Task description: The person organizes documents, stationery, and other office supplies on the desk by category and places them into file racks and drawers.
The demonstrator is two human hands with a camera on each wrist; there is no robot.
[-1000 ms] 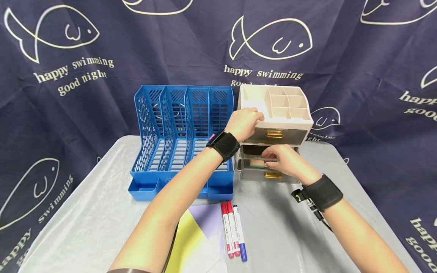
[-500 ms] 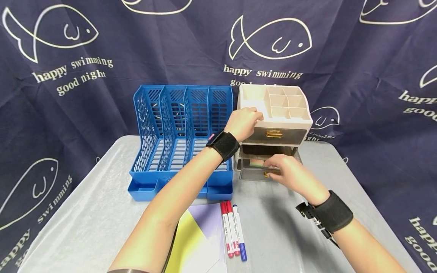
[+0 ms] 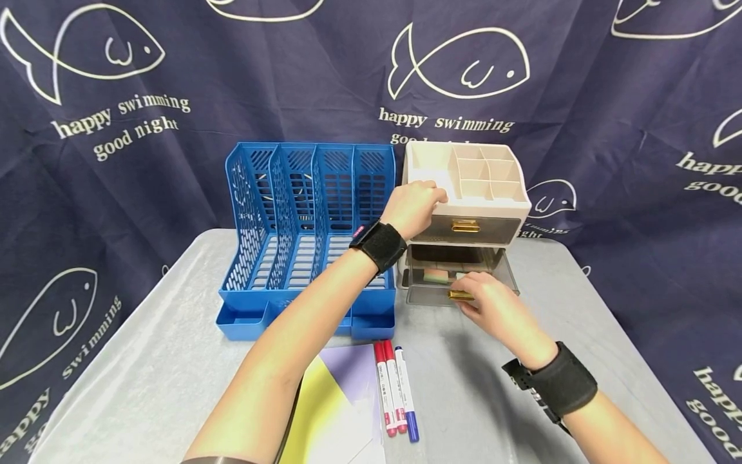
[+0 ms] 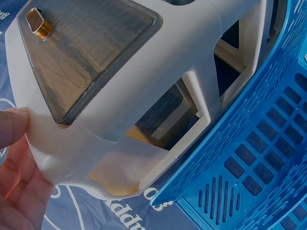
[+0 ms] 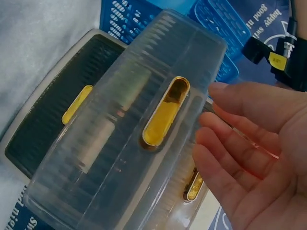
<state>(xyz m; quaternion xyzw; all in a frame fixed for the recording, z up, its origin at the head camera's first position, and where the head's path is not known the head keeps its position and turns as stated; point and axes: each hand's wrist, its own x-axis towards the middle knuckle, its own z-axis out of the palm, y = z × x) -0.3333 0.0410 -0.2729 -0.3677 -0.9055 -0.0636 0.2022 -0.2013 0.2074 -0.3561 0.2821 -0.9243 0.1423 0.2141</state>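
Note:
A beige desk organizer [image 3: 493, 205] stands at the back of the table, its top drawer closed. My left hand [image 3: 418, 196] grips its top front-left corner, fingers curled over the rim, and the thumb [image 4: 13, 128] presses on the side wall. Below the closed drawer, a clear drawer [image 3: 426, 295] is pulled out, with pink and green note pads [image 3: 438, 277] inside. My right hand [image 3: 472, 295] is at the front of this drawer beside its gold handle [image 3: 460, 294]. In the right wrist view the right hand's fingers [image 5: 240, 139] are straight next to the handle [image 5: 165, 112] and hold nothing.
A blue file rack [image 3: 307, 225] stands left of the organizer, touching it. Two red markers and a blue one [image 3: 396, 393] lie near the front edge, beside yellow and purple sheets [image 3: 339, 403]. A grey cloth covers the table [image 3: 145, 348]; a dark printed curtain hangs behind.
My right hand has come out of the open drawer and back to its front by the gold handle. The left hand has stayed on the organizer's corner.

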